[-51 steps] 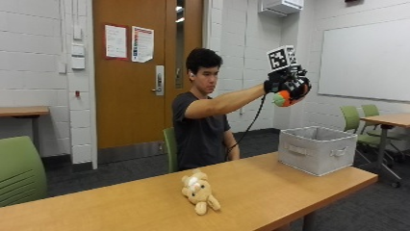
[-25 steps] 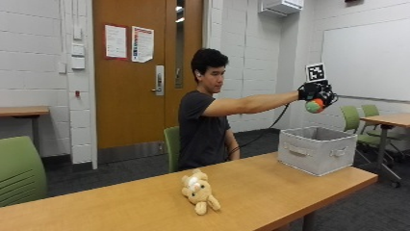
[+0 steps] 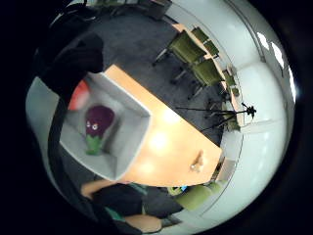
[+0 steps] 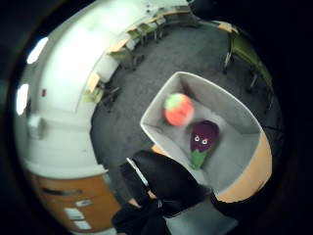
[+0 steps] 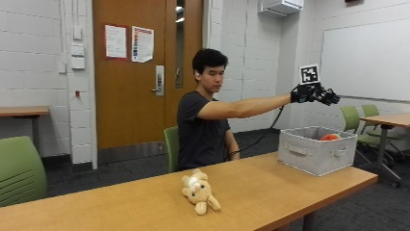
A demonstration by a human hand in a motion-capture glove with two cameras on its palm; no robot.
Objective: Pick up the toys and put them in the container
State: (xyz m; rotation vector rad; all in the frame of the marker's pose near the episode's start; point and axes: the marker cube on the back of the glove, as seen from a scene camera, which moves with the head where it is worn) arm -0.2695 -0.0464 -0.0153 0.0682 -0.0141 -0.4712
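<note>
The orange ball (image 5: 330, 137) is being seen at the rim of the grey bin (image 5: 317, 155) at the right of the outside view, and in the thumb-side view it is lying inside beside the purple eggplant toy (image 4: 203, 138). The plush bear (image 5: 199, 193) is lying on the table (image 5: 269, 185) at lower centre, well apart from the bin and not yet collected. The gloved right hand (image 5: 313, 93) is being held out above the bin at the upper right, fingers spread and nothing gripped. Some risks are being judged from here: the bear is lying far from the outstretched arm, so the reach to it will be a long one, and a pinch taken on a floppy limb alone could let the plush slip before the bin is reached. The bin is standing near the table's right end, so a knock from the hand could push it toward the edge. The table is a light wood surface. Around it, green chairs (image 5: 19, 168), a wooden door (image 5: 137, 72) at the upper left, white block walls and a whiteboard (image 5: 365, 57) at the upper right are being shown.
</note>
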